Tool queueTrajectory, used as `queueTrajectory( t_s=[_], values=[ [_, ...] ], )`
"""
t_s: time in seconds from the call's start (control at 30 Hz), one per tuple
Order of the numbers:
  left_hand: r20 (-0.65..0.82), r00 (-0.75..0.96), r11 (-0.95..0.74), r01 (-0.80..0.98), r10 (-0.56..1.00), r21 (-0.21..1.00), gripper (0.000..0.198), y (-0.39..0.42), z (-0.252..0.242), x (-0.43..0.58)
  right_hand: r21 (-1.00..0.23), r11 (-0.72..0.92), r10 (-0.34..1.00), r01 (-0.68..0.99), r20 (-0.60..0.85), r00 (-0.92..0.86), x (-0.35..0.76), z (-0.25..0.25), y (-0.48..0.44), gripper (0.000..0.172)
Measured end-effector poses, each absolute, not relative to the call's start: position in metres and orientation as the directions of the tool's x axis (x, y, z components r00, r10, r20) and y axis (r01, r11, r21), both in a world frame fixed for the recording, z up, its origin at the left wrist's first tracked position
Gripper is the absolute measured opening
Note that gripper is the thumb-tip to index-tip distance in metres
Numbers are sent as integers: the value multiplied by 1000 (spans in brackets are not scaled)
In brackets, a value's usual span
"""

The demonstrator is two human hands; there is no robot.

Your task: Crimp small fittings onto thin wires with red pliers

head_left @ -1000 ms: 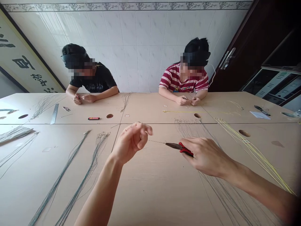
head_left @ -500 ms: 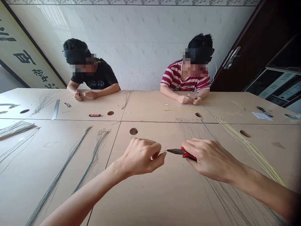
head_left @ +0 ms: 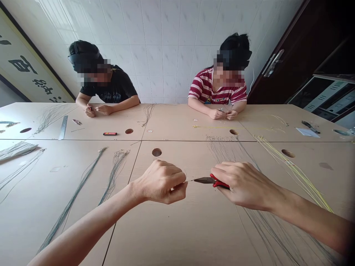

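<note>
My left hand (head_left: 163, 183) pinches a thin thread or wire (head_left: 189, 180) between thumb and forefinger above the table. Wrapped round the red handles of small pliers (head_left: 205, 180), my right hand (head_left: 244, 184) holds them with the dark jaws pointing left. The jaw tips meet the other end of the thin strand, a short way from my left fingertips. Grey strands (head_left: 260, 225) run on the table beneath my right hand and forearm. Yellow strands (head_left: 305, 175) lie to the right of it.
Two blue-grey strand bundles (head_left: 80, 188) (head_left: 115, 175) lie on the left. Further back are a ruler (head_left: 63, 128), a red-and-black object (head_left: 110, 133) and a round table hole (head_left: 156, 152). Across the table sit a person in black (head_left: 111, 87) and one in stripes (head_left: 217, 87).
My left hand has drawn slightly left and its fingertips have closed more, so the strand between it and the pliers shows longer. The pliers have shifted slightly left and down. The camera view has tilted.
</note>
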State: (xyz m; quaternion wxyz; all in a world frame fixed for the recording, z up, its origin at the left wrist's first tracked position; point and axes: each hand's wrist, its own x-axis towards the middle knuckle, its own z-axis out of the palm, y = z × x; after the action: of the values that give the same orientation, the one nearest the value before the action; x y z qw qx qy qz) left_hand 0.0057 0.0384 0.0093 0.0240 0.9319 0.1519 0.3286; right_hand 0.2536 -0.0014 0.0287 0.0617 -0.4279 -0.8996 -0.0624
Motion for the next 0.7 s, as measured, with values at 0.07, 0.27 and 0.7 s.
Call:
queueTrajectory(
  t_s=[0.07, 0.27, 0.7],
  values=[
    [598, 746, -954, 262, 294, 142, 38, 40, 7, 5, 50, 621, 769, 782, 155, -621, 254, 26, 0, 18],
    [543, 775, -946, 281, 324, 163, 38, 44, 4, 3, 2, 607, 791, 794, 97, -605, 254, 20, 7, 17],
    [570, 752, -942, 298, 331, 154, 34, 45, -3, 1, -29, 605, 795, 795, 79, -602, 254, 16, 11, 17]
  ],
)
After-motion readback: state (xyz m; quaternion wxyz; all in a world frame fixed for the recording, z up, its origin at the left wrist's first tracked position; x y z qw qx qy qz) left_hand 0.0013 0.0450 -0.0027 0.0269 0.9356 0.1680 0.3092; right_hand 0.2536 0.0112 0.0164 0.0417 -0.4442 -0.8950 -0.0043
